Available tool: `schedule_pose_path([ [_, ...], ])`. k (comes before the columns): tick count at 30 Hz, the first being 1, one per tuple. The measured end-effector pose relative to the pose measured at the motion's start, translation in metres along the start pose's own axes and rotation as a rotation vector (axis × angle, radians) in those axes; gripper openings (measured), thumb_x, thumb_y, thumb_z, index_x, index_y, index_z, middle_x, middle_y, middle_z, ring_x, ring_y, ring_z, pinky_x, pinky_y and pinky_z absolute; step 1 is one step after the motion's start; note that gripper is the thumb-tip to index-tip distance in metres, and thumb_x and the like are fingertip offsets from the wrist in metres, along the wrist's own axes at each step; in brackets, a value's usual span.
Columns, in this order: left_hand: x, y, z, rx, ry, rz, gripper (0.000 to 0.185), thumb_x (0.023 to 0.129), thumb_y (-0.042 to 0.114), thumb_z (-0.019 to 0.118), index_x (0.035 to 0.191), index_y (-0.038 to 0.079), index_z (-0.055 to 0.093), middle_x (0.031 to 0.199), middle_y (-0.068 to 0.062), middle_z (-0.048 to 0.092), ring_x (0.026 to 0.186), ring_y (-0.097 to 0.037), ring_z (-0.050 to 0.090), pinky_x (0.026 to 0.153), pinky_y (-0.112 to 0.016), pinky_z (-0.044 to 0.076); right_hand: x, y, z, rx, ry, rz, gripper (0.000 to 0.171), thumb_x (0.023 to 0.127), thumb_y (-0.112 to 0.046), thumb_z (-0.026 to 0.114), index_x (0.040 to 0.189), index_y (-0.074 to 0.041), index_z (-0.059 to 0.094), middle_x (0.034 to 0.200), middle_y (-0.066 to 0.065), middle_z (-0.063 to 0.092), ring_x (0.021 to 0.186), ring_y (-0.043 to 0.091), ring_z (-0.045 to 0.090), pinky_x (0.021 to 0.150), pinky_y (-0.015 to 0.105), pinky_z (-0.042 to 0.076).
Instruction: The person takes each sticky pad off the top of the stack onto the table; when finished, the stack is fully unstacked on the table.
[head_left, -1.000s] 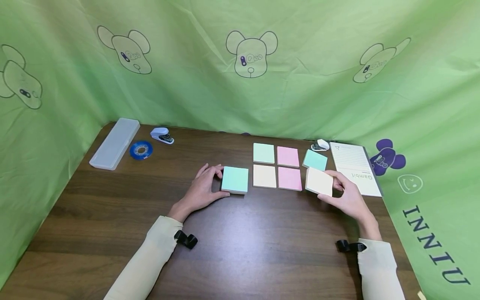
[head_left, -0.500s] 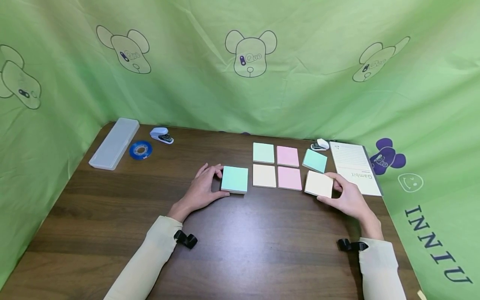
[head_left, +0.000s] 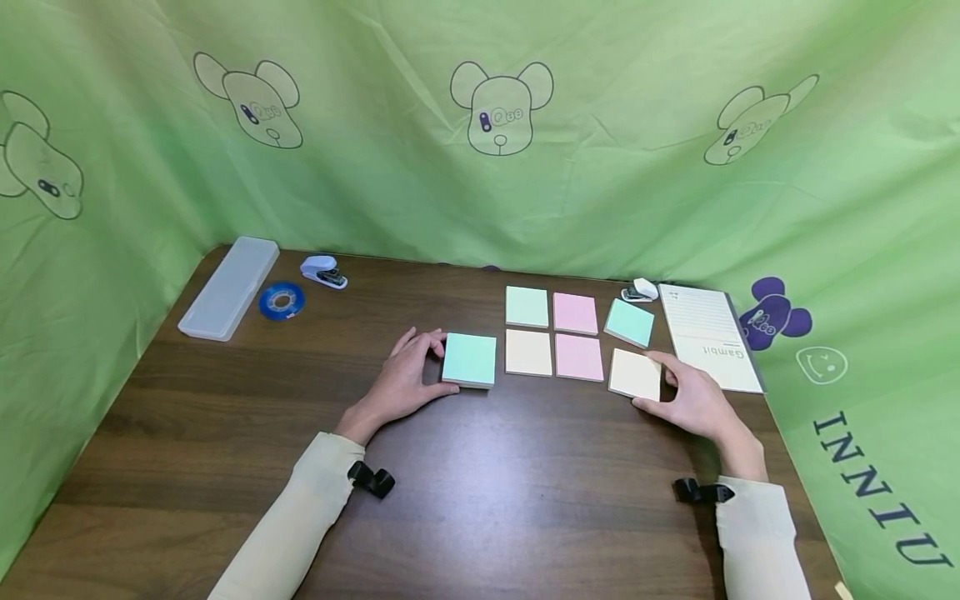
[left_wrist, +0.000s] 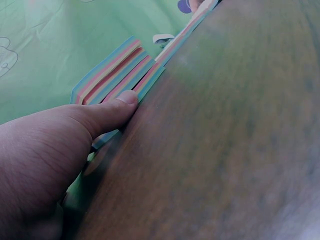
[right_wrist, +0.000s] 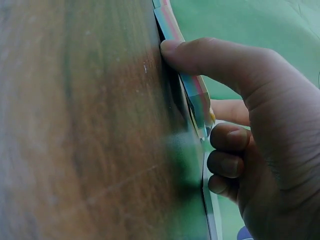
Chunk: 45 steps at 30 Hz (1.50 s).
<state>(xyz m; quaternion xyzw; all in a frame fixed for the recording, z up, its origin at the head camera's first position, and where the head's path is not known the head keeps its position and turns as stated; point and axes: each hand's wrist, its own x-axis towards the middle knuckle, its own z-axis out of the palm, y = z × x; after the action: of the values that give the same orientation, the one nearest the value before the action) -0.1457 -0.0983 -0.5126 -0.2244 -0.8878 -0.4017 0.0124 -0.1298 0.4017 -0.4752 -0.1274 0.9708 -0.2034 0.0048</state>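
Note:
In the head view my left hand holds a thick stack of sticky notes with a mint top, thumb on its near side and fingers at its far left corner. Striped coloured edges of this stack show in the left wrist view, where the thumb presses against them. My right hand pinches a cream sticky note pad between thumb and index finger, close over the table at the right. From the right wrist, the thumb lies along the pad's coloured edge, with the other fingers curled beside it.
Between the hands lie a pale green pad, two pink pads and another cream pad. A turned mint pad, a white stapler and a notebook lie right; a case, blue tape and lilac stapler left.
My right hand has lowered the cream pad from a tilted pose to nearly flat, slightly nearer me, uncovering the mint pad behind it. My left hand and its stack have stayed put.

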Motion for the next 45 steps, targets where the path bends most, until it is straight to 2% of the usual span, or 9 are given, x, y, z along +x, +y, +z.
schedule_pose_path([
  [3, 0.000, 0.000, 0.000, 0.000, 0.001, 0.000, 0.060, 0.083, 0.021, 0.101, 0.114, 0.005, 0.051, 0.159, -0.019, 0.061, 0.155, -0.036, 0.051, 0.140, -0.052, 0.014, 0.001, -0.001, 0.000, -0.006, 0.001, 0.005, 0.086, 0.082, -0.037, 0.098, 0.153, -0.007, 0.059, 0.097, 0.017, 0.067, 0.081, 0.024, 0.053, 0.075, 0.043, 0.047],
  [7, 0.000, 0.001, 0.000, -0.001, 0.002, 0.000, 0.060, 0.083, 0.020, 0.101, 0.113, 0.005, 0.051, 0.159, -0.020, 0.061, 0.155, -0.036, 0.051, 0.140, -0.052, 0.014, 0.002, 0.000, -0.001, -0.008, 0.008, 0.004, 0.089, 0.081, -0.040, 0.100, 0.155, -0.013, 0.060, 0.080, 0.001, 0.040, 0.070, 0.012, 0.034, 0.068, 0.035, 0.031],
  [10, 0.000, 0.001, 0.000, -0.001, 0.002, -0.001, 0.060, 0.083, 0.020, 0.101, 0.113, 0.005, 0.051, 0.159, -0.020, 0.061, 0.155, -0.036, 0.051, 0.140, -0.052, 0.014, 0.001, 0.001, -0.001, -0.005, 0.017, -0.005, 0.081, 0.081, -0.040, 0.100, 0.150, -0.013, 0.066, 0.079, -0.003, 0.039, 0.071, 0.011, 0.036, 0.067, 0.033, 0.031],
  [12, 0.000, 0.002, 0.000, 0.001, 0.001, -0.001, 0.060, 0.083, 0.020, 0.101, 0.113, 0.005, 0.051, 0.159, -0.020, 0.061, 0.155, -0.036, 0.051, 0.140, -0.052, 0.014, 0.001, 0.002, -0.001, -0.005, 0.015, -0.011, 0.076, 0.083, -0.038, 0.099, 0.148, -0.011, 0.069, 0.080, 0.002, 0.052, 0.075, 0.014, 0.045, 0.069, 0.034, 0.038],
  [15, -0.001, 0.001, 0.000, 0.002, 0.001, 0.000, 0.060, 0.083, 0.020, 0.101, 0.113, 0.005, 0.051, 0.159, -0.020, 0.061, 0.155, -0.036, 0.051, 0.140, -0.052, 0.014, -0.001, 0.003, -0.002, -0.012, 0.003, -0.020, 0.072, 0.086, -0.036, 0.097, 0.147, -0.008, 0.070, 0.099, 0.015, 0.074, 0.086, 0.024, 0.061, 0.076, 0.041, 0.051],
  [18, -0.001, 0.001, 0.000, 0.002, 0.002, 0.002, 0.060, 0.083, 0.020, 0.101, 0.114, 0.005, 0.051, 0.159, -0.020, 0.061, 0.155, -0.037, 0.051, 0.140, -0.052, 0.014, -0.002, 0.004, -0.002, -0.028, -0.003, -0.030, 0.072, 0.088, -0.034, 0.096, 0.150, -0.007, 0.069, 0.111, 0.018, 0.078, 0.090, 0.026, 0.063, 0.078, 0.045, 0.054],
  [24, 0.000, 0.000, 0.000, 0.004, 0.000, 0.002, 0.060, 0.084, 0.021, 0.101, 0.114, 0.005, 0.051, 0.159, -0.021, 0.061, 0.155, -0.037, 0.051, 0.140, -0.052, 0.014, -0.003, 0.004, -0.003, -0.047, -0.010, -0.037, 0.071, 0.091, -0.032, 0.093, 0.152, -0.009, 0.067, 0.078, 0.000, 0.049, 0.077, 0.018, 0.045, 0.068, 0.034, 0.037],
  [38, -0.001, 0.000, 0.001, 0.006, 0.001, 0.000, 0.060, 0.084, 0.021, 0.101, 0.114, 0.005, 0.052, 0.160, -0.020, 0.060, 0.155, -0.036, 0.051, 0.140, -0.051, 0.014, -0.002, 0.002, 0.000, -0.005, 0.001, -0.030, 0.071, 0.089, -0.030, 0.094, 0.151, -0.008, 0.067, 0.072, -0.006, 0.035, 0.067, 0.011, 0.033, 0.063, 0.029, 0.027],
  [45, -0.001, 0.000, 0.001, 0.004, 0.002, 0.002, 0.060, 0.084, 0.021, 0.100, 0.114, 0.005, 0.051, 0.160, -0.020, 0.060, 0.156, -0.036, 0.050, 0.140, -0.051, 0.013, 0.003, -0.012, 0.004, 0.116, 0.079, -0.094, 0.063, 0.089, -0.020, 0.093, 0.147, -0.009, 0.071, 0.070, -0.007, 0.035, 0.065, 0.007, 0.033, 0.061, 0.027, 0.029],
])
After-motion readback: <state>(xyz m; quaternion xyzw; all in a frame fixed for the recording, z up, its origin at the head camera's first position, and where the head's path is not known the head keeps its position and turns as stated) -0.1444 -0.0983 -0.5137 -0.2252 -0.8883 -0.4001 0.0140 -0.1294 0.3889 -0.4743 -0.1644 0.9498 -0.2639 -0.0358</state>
